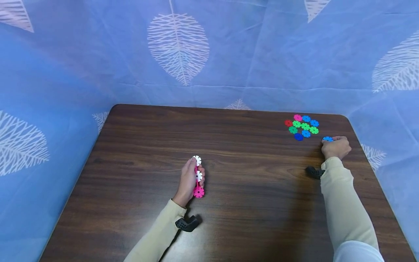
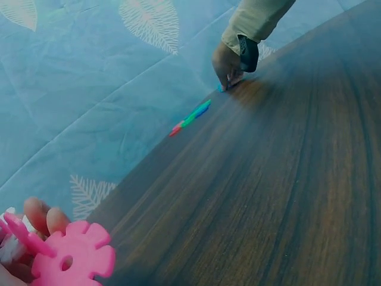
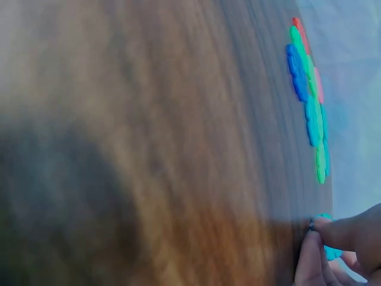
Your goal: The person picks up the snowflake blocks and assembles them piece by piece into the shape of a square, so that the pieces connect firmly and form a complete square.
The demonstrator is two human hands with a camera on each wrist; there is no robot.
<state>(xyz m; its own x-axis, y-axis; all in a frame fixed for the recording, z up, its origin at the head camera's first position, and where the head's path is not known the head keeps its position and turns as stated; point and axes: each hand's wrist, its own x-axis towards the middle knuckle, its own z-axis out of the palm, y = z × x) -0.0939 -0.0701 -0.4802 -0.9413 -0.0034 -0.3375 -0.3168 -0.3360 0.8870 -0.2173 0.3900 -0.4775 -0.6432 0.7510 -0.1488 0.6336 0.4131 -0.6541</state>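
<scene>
Disc, blue (image 1: 327, 138): pinched in right hand (image 1: 336, 148), toward far right of table (image 1: 248, 163), near multicoloured disc cluster (image 1: 305, 126). Linked pink-and-white discs (image 1: 200, 177): gripped in left hand (image 1: 187, 182). Apparent step: pick-up; next, likely, clean lift.

Wrist views hazy, apparently soft-focus

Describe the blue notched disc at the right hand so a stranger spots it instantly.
Find the dark wooden table, then the right hand near its far right corner. The blue notched disc is pinched in that hand; unlike the other blue discs, it is apart from the multicoloured cluster of notched discs.
</scene>
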